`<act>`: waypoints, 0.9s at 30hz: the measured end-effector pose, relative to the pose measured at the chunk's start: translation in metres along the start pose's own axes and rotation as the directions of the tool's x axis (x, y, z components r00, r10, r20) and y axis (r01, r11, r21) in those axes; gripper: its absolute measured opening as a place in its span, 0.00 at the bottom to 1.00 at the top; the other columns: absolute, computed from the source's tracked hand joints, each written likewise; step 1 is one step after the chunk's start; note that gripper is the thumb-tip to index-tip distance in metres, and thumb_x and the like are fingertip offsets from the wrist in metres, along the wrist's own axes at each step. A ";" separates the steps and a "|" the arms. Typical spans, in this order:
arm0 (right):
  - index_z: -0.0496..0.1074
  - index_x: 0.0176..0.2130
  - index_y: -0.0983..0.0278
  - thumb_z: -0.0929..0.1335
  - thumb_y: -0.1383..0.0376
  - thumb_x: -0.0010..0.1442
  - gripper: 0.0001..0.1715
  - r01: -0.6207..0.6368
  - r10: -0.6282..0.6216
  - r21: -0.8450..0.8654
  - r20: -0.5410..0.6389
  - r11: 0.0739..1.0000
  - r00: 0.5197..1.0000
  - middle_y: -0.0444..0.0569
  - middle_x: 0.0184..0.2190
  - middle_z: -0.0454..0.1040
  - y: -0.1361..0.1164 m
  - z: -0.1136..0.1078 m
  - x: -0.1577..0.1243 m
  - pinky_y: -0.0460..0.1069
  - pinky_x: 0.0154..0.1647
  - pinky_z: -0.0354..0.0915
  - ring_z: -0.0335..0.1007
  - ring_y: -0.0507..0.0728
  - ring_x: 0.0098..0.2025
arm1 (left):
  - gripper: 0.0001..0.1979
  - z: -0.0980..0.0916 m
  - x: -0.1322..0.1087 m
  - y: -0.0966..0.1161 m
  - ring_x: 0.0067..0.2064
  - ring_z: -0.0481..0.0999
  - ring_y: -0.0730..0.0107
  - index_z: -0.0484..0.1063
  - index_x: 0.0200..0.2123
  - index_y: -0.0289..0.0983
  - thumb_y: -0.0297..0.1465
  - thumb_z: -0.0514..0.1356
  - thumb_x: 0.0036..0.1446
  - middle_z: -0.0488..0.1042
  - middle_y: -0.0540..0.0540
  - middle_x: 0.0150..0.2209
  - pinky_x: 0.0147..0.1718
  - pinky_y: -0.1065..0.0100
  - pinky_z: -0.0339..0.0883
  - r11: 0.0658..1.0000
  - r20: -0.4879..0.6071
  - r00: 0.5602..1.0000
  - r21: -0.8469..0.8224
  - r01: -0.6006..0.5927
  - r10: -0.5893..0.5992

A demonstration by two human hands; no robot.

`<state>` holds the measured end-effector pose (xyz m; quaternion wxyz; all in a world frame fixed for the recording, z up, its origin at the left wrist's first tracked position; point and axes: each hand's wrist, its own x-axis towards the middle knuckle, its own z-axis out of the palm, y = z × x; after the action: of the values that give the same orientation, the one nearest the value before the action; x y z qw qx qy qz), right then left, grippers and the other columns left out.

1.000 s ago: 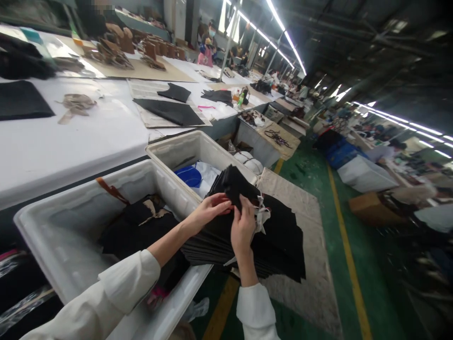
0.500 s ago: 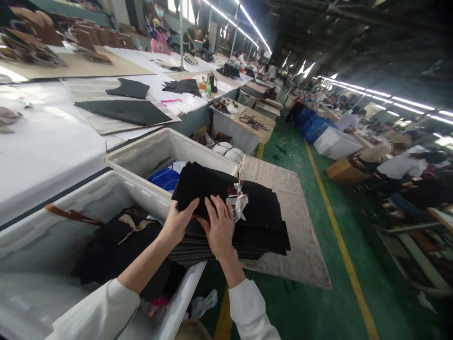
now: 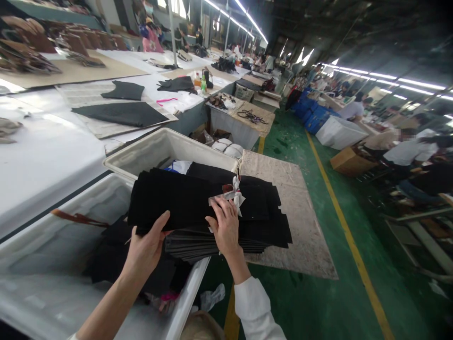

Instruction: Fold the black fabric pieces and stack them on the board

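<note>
A bundle of black fabric pieces (image 3: 255, 203), tied near its middle with a white strip (image 3: 238, 191), lies across the rims of two white bins. My left hand (image 3: 150, 245) grips the near edge of the upper black pieces (image 3: 170, 193), its thumb on top and its other fingers mostly hidden underneath. These upper pieces extend left over the nearer bin. My right hand (image 3: 226, 226) is closed at the bundle's near edge beside the tie, fingertips on top, with a pale tag or scrap under them. Layered edges of the lower pieces show between the hands.
The near white bin (image 3: 116, 193) holds dark fabric and a brown strap (image 3: 79, 217); a second bin (image 3: 166, 137) stands behind it. A white worktable (image 3: 42, 156) with dark cut pieces runs along the left. At right are a grey-brown board (image 3: 283, 189) and green floor (image 3: 304, 189). Other people work farther off.
My left hand has moved left and toward me, drawing the upper black pieces out leftward. The blue item in the rear bin is now mostly covered. My right hand stays by the tie.
</note>
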<state>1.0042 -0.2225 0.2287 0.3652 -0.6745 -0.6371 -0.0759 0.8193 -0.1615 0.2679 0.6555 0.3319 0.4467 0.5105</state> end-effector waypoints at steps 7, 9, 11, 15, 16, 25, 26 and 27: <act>0.75 0.44 0.60 0.63 0.62 0.69 0.12 -0.203 0.178 0.462 0.098 0.863 0.979 0.49 0.41 0.74 -0.059 -0.006 -0.073 0.53 0.49 0.67 0.71 0.56 0.45 | 0.27 -0.028 -0.032 -0.001 0.55 0.74 0.62 0.74 0.48 0.42 0.31 0.73 0.43 0.75 0.49 0.52 0.46 0.73 0.74 1.000 -0.151 0.988 -0.002 -0.018 0.017; 0.75 0.39 0.60 0.63 0.58 0.68 0.13 -0.460 0.333 0.654 0.319 0.600 0.887 0.47 0.34 0.75 -0.079 0.006 -0.101 0.50 0.39 0.70 0.72 0.54 0.37 | 0.28 -0.037 -0.044 -0.004 0.56 0.73 0.61 0.71 0.54 0.44 0.34 0.71 0.48 0.75 0.48 0.53 0.48 0.69 0.74 1.000 -0.222 0.975 -0.023 0.004 -0.009; 0.74 0.43 0.61 0.67 0.49 0.63 0.19 -0.643 0.367 0.733 0.548 0.224 0.752 0.49 0.35 0.76 -0.092 0.024 -0.121 0.50 0.33 0.71 0.74 0.55 0.35 | 0.29 -0.046 -0.057 -0.009 0.54 0.75 0.58 0.69 0.56 0.43 0.35 0.69 0.50 0.76 0.45 0.52 0.49 0.64 0.75 0.999 -0.275 0.961 -0.032 0.028 -0.035; 0.72 0.49 0.59 0.70 0.38 0.51 0.36 -0.638 0.371 0.763 0.625 -0.104 0.687 0.52 0.46 0.76 -0.101 0.063 -0.135 0.57 0.46 0.72 0.73 0.62 0.48 | 0.34 -0.062 -0.081 -0.037 0.58 0.72 0.57 0.62 0.61 0.43 0.34 0.69 0.52 0.70 0.42 0.58 0.52 0.61 0.73 0.962 -0.268 0.949 -0.255 0.098 -0.168; 0.72 0.50 0.59 0.68 0.39 0.53 0.35 -0.643 0.398 0.763 0.609 -0.061 0.685 0.52 0.48 0.75 -0.101 0.068 -0.135 0.59 0.51 0.70 0.71 0.62 0.51 | 0.35 -0.066 -0.086 -0.046 0.59 0.70 0.59 0.62 0.61 0.44 0.34 0.69 0.52 0.69 0.42 0.60 0.53 0.63 0.73 0.945 -0.301 0.934 -0.313 0.095 -0.193; 0.73 0.51 0.67 0.70 0.42 0.50 0.40 -0.763 0.644 0.410 0.412 0.500 0.644 0.57 0.45 0.76 -0.105 0.064 -0.131 0.60 0.50 0.69 0.70 0.70 0.52 | 0.27 -0.128 -0.117 -0.092 0.45 0.78 0.55 0.71 0.51 0.33 0.39 0.70 0.50 0.76 0.35 0.47 0.46 0.58 0.72 0.883 0.079 0.943 -0.333 0.331 -0.323; 0.73 0.51 0.68 0.69 0.41 0.50 0.40 -0.767 0.652 0.390 0.407 0.510 0.640 0.57 0.44 0.77 -0.107 0.062 -0.130 0.60 0.48 0.69 0.70 0.70 0.51 | 0.26 -0.141 -0.116 -0.089 0.46 0.77 0.56 0.72 0.50 0.34 0.38 0.70 0.49 0.76 0.35 0.47 0.46 0.59 0.71 0.879 0.132 0.940 -0.333 0.341 -0.314; 0.74 0.50 0.68 0.69 0.41 0.50 0.40 -0.772 0.659 0.359 0.402 0.525 0.635 0.57 0.43 0.77 -0.109 0.060 -0.129 0.60 0.48 0.70 0.71 0.70 0.50 | 0.26 -0.154 -0.114 -0.086 0.46 0.76 0.57 0.72 0.51 0.35 0.37 0.70 0.49 0.76 0.37 0.47 0.45 0.60 0.71 0.859 0.178 0.930 -0.357 0.366 -0.322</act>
<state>0.8601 -0.2994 0.1549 0.4534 -0.7611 -0.3326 0.3233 0.7000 -0.2973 0.1607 0.8123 0.1400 0.3525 0.4431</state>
